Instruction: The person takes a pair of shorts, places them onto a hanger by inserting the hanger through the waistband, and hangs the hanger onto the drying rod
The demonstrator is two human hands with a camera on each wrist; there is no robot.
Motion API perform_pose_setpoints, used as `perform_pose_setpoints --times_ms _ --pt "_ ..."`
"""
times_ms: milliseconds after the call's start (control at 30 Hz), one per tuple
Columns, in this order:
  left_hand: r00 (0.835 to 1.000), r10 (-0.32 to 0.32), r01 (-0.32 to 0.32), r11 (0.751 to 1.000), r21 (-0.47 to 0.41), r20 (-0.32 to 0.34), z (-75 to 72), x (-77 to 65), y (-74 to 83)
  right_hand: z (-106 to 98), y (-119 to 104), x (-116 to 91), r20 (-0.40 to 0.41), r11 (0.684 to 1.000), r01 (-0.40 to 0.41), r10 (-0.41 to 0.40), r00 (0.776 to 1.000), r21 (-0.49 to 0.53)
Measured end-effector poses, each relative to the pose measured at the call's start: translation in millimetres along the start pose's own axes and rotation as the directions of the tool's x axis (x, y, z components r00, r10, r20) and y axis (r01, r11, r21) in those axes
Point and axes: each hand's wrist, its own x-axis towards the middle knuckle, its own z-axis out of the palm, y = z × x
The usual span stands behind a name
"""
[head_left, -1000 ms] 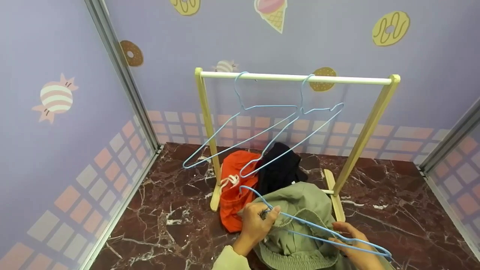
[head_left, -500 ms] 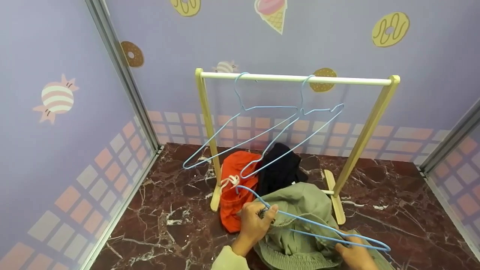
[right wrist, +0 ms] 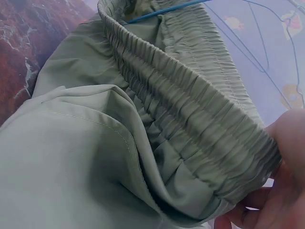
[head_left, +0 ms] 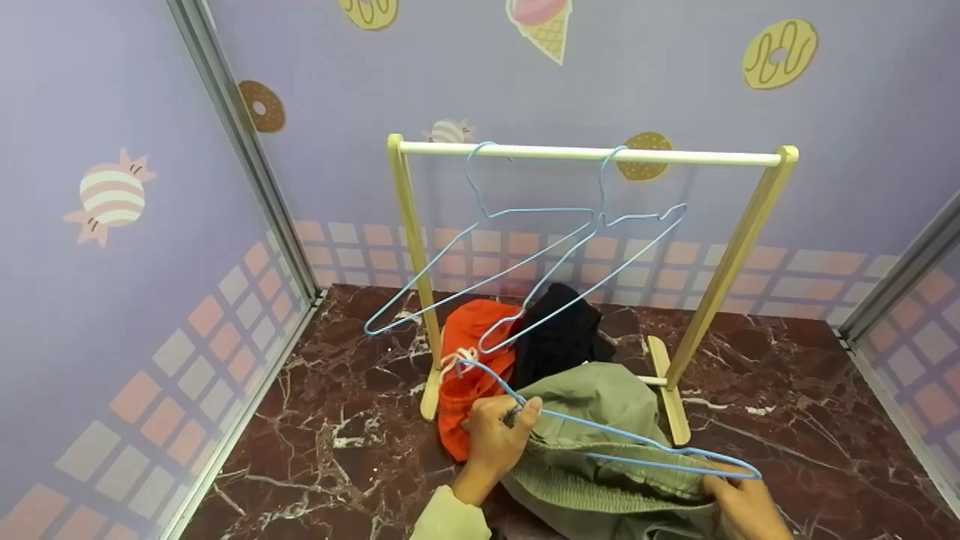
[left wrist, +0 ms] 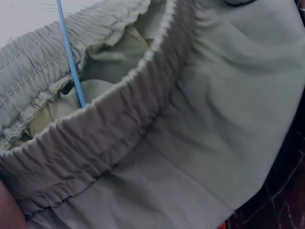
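Near the hook, my left hand (head_left: 496, 439) grips a blue wire clothes hanger (head_left: 600, 427) and overlaps the left end of the waistband. Olive-green pants (head_left: 592, 394) with a gathered elastic waistband (right wrist: 200, 105) lie below the hanger. My right hand (head_left: 746, 504) pinches the waistband's right end, fingers curled on the fabric in the right wrist view. The waist opening is spread, and the hanger's lower wire dips inside it, as the left wrist view shows with the blue wire (left wrist: 71, 62) passing behind the front waistband. The hanger's right corner sticks out above my right hand.
A wooden rack with a white rail (head_left: 540, 152) stands ahead, two blue hangers (head_left: 480, 289) hooked on it. Beneath them lie an orange garment (head_left: 476, 330) with a white drawstring and a black garment (head_left: 559, 330). Patterned walls enclose the dark red marbled surface (head_left: 322, 450).
My right hand has moved from the hanger's right end down onto the waistband and pulled it wider to the right. The hanger has shifted slightly left and up with my left hand.
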Motion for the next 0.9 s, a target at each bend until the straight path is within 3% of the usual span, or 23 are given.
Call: perform_pose_setpoints --times_ms 133,367,667,900 --pt "1.0 0.015 -0.015 1.0 0.005 -0.001 -0.8 0.0 -0.8 -12.0 -6.1 -1.4 -0.009 0.999 -0.042 0.042 0.999 -0.012" --pt "1.0 0.028 -0.028 1.0 0.006 -0.004 -2.2 0.8 -2.7 -30.2 -21.3 -8.4 0.008 0.993 -0.068 0.067 0.998 0.101" --pt "0.999 0.043 -0.04 0.995 0.093 -0.026 -4.3 1.4 -4.0 -44.6 -35.0 -22.0 -0.006 0.99 0.038 -0.038 0.999 0.133" --pt "0.998 0.061 -0.056 0.984 0.171 -0.023 -4.5 0.4 -3.1 -52.1 -41.0 -28.2 -0.008 0.984 0.041 -0.04 0.999 0.174"
